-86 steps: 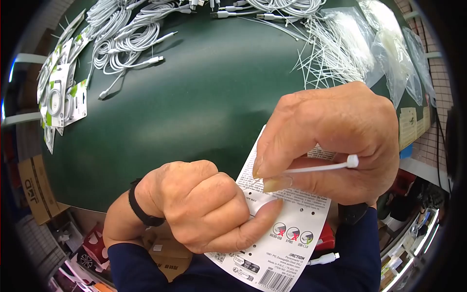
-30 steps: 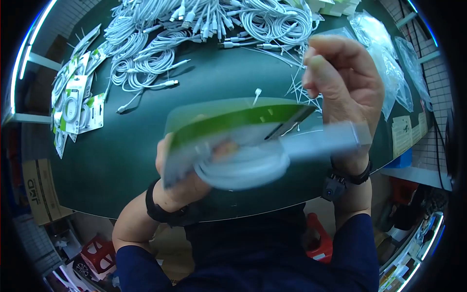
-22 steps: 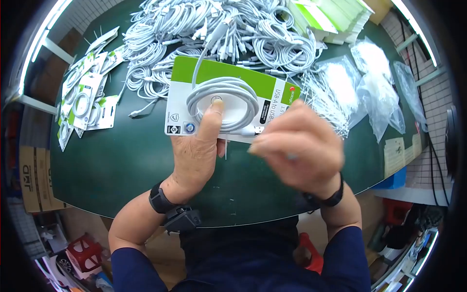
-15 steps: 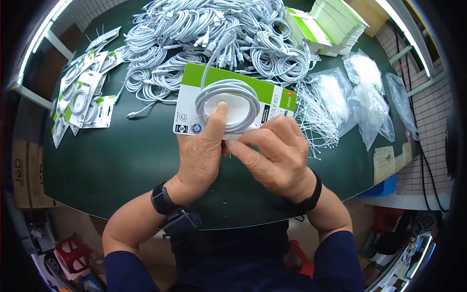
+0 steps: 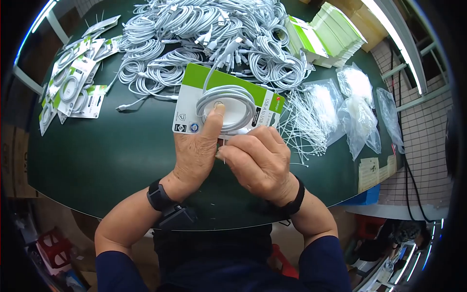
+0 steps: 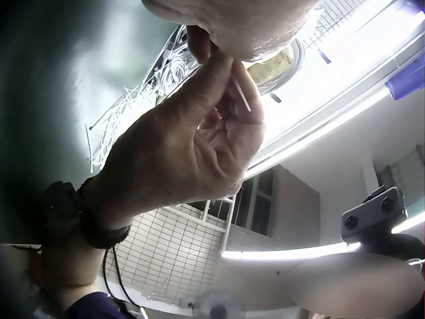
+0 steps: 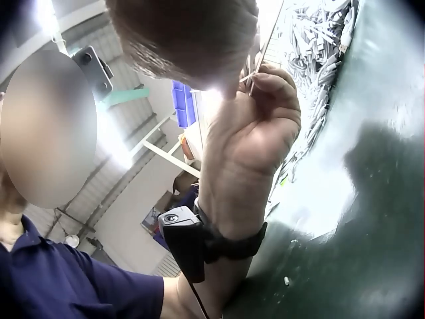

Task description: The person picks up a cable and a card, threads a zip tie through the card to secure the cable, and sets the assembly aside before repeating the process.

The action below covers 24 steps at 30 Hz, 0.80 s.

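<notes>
My left hand (image 5: 197,151) grips a packaging card (image 5: 194,104) with a green top over the dark green table (image 5: 107,146). Its thumb presses on the coiled white cable (image 5: 228,100) that lies on the card's front. My right hand (image 5: 255,163) is just below the card's lower edge and pinches the end of a thin white zip tie (image 5: 224,155). In the left wrist view the right hand (image 6: 192,146) holds the zip tie (image 6: 240,96) between thumb and fingers. The right wrist view shows the left hand (image 7: 252,133) from below, with the tie (image 7: 265,46) above it.
A big pile of loose white cables (image 5: 204,34) covers the far side of the table. Finished cards (image 5: 68,87) lie at the far left and a stack of blank cards (image 5: 331,34) at the far right. Loose zip ties (image 5: 301,121) and plastic bags (image 5: 360,112) lie on the right.
The card was back side up while the tie was threaded; it has been turned front side up. My right hand has come in under its lower edge and taken the tie's end.
</notes>
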Tool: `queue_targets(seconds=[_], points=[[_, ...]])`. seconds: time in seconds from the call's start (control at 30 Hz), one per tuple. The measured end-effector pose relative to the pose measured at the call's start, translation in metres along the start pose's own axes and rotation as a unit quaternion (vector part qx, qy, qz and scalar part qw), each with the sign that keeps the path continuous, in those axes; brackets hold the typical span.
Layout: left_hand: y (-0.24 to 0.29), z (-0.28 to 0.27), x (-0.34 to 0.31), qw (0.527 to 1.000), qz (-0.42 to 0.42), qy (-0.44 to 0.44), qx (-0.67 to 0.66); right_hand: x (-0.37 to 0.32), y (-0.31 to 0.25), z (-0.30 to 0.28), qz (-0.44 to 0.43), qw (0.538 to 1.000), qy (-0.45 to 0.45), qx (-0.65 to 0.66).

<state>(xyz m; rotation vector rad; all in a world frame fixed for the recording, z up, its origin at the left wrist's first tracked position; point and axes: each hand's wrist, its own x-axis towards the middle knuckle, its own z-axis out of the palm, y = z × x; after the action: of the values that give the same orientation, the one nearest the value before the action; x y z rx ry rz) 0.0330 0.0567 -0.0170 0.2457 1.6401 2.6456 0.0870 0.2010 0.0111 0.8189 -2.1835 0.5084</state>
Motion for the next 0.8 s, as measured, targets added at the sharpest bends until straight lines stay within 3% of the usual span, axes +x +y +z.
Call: queue_targets(seconds=[0.4, 0.63, 0.8], points=[[0.004, -0.005, -0.008, 1.0, -0.021, -0.021, 0.001, 0.005, 0.002, 0.004, 0.05, 0.998, 0.002, -0.043], [0.005, -0.007, -0.009, 1.0, -0.005, -0.018, 0.003, 0.002, 0.001, 0.011, 0.141, 0.987, 0.004, 0.078], [0.007, -0.008, -0.008, 0.999, 0.007, -0.02, 0.026, 0.001, -0.005, 0.012, 0.181, 0.979, 0.022, 0.087]])
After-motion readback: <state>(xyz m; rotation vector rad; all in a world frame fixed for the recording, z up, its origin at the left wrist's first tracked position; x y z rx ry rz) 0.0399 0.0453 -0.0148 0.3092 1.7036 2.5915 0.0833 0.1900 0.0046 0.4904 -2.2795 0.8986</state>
